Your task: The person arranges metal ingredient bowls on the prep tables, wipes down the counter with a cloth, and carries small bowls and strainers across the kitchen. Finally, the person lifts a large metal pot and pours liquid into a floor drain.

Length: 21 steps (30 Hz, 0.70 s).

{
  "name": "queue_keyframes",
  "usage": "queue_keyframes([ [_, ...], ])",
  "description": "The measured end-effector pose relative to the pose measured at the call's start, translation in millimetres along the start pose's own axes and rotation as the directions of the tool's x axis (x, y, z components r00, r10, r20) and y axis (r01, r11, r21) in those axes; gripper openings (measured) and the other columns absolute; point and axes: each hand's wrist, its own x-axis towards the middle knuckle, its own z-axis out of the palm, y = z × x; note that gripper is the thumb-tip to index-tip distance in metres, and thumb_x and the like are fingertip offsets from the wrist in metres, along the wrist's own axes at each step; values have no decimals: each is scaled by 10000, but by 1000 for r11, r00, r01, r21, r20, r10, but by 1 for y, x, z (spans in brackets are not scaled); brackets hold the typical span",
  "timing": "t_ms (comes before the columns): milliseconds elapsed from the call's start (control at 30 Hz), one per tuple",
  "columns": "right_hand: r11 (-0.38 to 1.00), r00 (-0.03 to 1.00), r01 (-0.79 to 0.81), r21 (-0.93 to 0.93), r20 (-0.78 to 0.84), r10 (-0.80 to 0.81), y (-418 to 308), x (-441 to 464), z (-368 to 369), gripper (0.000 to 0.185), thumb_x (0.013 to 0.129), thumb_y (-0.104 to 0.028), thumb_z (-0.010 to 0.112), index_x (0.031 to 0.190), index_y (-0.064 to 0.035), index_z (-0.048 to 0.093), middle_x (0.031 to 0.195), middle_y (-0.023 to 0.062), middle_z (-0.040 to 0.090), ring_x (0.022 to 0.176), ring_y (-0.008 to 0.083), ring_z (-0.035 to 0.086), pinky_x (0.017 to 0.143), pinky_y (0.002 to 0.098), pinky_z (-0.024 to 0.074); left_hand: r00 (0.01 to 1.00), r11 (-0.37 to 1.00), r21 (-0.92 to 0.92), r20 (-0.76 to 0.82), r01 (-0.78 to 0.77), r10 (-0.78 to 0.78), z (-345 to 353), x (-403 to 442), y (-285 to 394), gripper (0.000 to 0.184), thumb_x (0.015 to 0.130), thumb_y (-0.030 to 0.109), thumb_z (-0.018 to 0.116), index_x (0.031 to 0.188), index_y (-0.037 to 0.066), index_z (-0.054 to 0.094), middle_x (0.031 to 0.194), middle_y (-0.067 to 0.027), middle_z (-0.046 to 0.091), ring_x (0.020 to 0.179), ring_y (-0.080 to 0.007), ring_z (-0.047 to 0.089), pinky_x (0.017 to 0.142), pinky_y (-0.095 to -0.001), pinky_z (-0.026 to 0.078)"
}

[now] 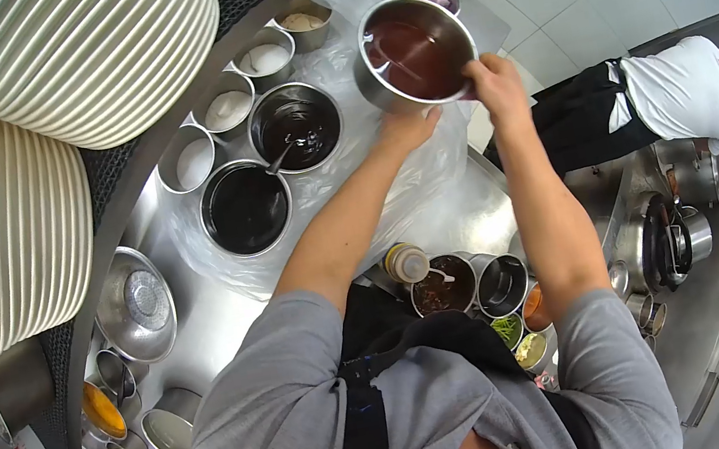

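Note:
Both my hands are on a round steel pot point(389, 94) of dark reddish liquid, held over the far part of the counter. My right hand point(497, 88) is closed on its right rim. From below, my left hand point(408, 131) supports the near wall, with the thumb showing and the other fingers mostly hidden under the pot. To the left, two steel pots of dark sauce stand on clear plastic sheeting: a rear pot point(297, 127) and a front pot point(246, 207). A spoon handle point(279, 160) rests between them.
Small tins of white powder point(229, 110) line the shelf side. Stacked plates point(89, 56) fill the upper left. A steel bowl point(135, 304) sits at left. Near my body are a bottle point(406, 263) and several filled containers point(443, 285). A co-worker point(678, 91) stands at right.

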Motion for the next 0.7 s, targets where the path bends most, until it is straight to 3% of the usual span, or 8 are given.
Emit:
queue_keyframes([
  [67, 996, 1000, -1, 94, 15, -1, -2, 12, 38, 213, 730, -108, 561, 627, 77, 532, 601, 140, 575, 533, 203, 627, 470, 310, 522, 966, 967, 10, 47, 256, -256, 2, -17, 3, 657, 871, 461, 487, 1361, 45, 354, 1432, -246, 262, 1342, -398, 220, 1032, -608, 221],
  [200, 992, 999, -22, 120, 40, 17, 15, 37, 86, 214, 747, -108, 544, 660, 88, 548, 617, 158, 588, 545, 216, 642, 479, 317, 525, 973, 973, 41, 35, 227, -228, -34, -80, 26, 698, 874, 459, 488, 1352, -26, 332, 1436, -271, 222, 1350, -432, 170, 1017, -640, 204],
  [367, 996, 998, -62, 58, 17, 61, 18, 48, 106, 221, 771, -99, 513, 684, 99, 559, 666, 179, 615, 557, 240, 660, 490, 309, 521, 987, 999, -16, 158, 40, -37, -99, -151, 48, 563, 888, 335, 520, 1290, -45, 414, 1417, -254, 272, 1348, -415, 197, 1045, -567, 240],
  [433, 994, 996, -89, 61, 27, 88, 31, 53, 113, 223, 773, -98, 510, 688, 101, 564, 677, 185, 619, 557, 239, 661, 493, 308, 521, 1000, 980, -200, 0, 14, -15, -112, -186, 37, 471, 882, 264, 547, 1230, -48, 483, 1364, -242, 363, 1308, -410, 292, 1054, -486, 280],
  [500, 991, 993, -117, 61, 27, 116, 41, 54, 119, 224, 775, -96, 506, 693, 103, 568, 687, 191, 624, 557, 238, 661, 496, 307, 522, 988, 961, -230, -7, 151, -157, -142, -221, 35, 433, 877, 229, 563, 1190, -64, 509, 1267, -222, 482, 1191, -381, 465, 993, -406, 387],
  [600, 987, 987, -160, 16, 36, 159, 52, 55, 129, 222, 784, -100, 509, 703, 100, 563, 685, 185, 618, 558, 234, 660, 508, 305, 523, 754, 527, -665, 84, 529, -652, -163, -277, 18, 354, 913, 243, 528, 1133, -35, 541, 1106, -180, 579, 968, -277, 611, 786, -352, 509],
  [633, 985, 987, -163, 63, 17, 162, 60, 58, 135, 222, 788, -106, 511, 716, 97, 565, 678, 181, 618, 559, 231, 660, 510, 304, 521, 611, 239, -818, 164, 523, -775, -170, -287, 16, 323, 924, 241, 516, 1113, -19, 542, 1050, -163, 596, 904, -246, 633, 717, -334, 527],
  [700, 978, 984, -176, 113, 23, 174, 74, 60, 145, 222, 793, -111, 513, 728, 94, 566, 672, 178, 618, 559, 229, 660, 513, 303, 519, 525, 177, -877, 97, 447, -845, -193, -295, 17, 305, 932, 239, 506, 1104, -11, 525, 998, -144, 589, 868, -238, 634, 692, -335, 526],
])
